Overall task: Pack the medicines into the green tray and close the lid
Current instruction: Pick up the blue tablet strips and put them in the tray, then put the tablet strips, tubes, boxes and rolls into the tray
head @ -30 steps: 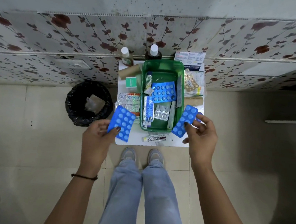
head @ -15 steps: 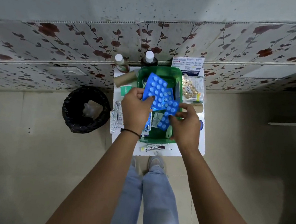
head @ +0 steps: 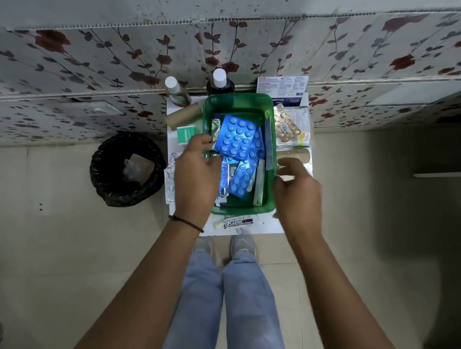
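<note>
The green tray (head: 239,102) stands on a small white table (head: 263,226) against the wall. Inside it lie several blister strips: a large blue strip (head: 235,139) on top, a smaller blue strip (head: 242,177) nearer me, and silver strips along the sides. My left hand (head: 196,171) hovers over the tray's left rim with its fingers apart, fingertips close to the large blue strip and holding nothing. My right hand (head: 296,193) hangs just outside the tray's right rim, open and empty.
Two white-capped bottles (head: 218,79) stand at the wall behind the tray. A green box (head: 185,135), cardboard rolls and silver strips (head: 169,179) lie left of it. Yellow pill packs (head: 286,126) lie on its right, an ointment tube (head: 237,222) in front. A black bin (head: 128,168) stands left on the floor.
Both hands carried blue blister strips from beside the tray into it, let them go, and have drawn back to the tray's two sides with open fingers.
</note>
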